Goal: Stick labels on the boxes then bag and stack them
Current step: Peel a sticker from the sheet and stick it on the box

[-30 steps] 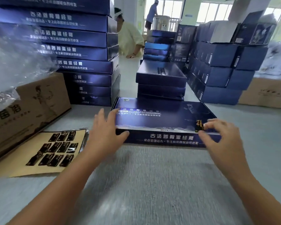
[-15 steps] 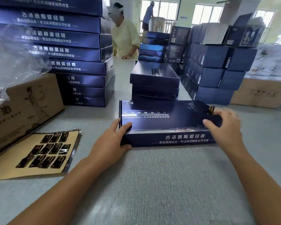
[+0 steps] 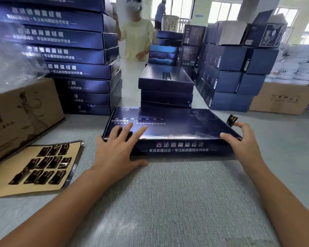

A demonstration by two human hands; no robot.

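**My two hands on the blue box, one label ready**

The flat dark blue box (image 3: 171,129) lies in the middle of the grey table (image 3: 168,202). My left hand (image 3: 118,150) is spread flat on its near left corner, with the thumb down on the table. My right hand (image 3: 239,139) is at the near right corner, thumb on the top edge. A small black label (image 3: 231,120) stands up at its forefinger tip, and I cannot tell if it is pinched or only sticks there. On the near left lies the tan label sheet (image 3: 37,168), beside a brown carton (image 3: 25,111). Just behind the box is a short stack (image 3: 166,88), and at far left a tall stack (image 3: 75,56) of the same boxes.
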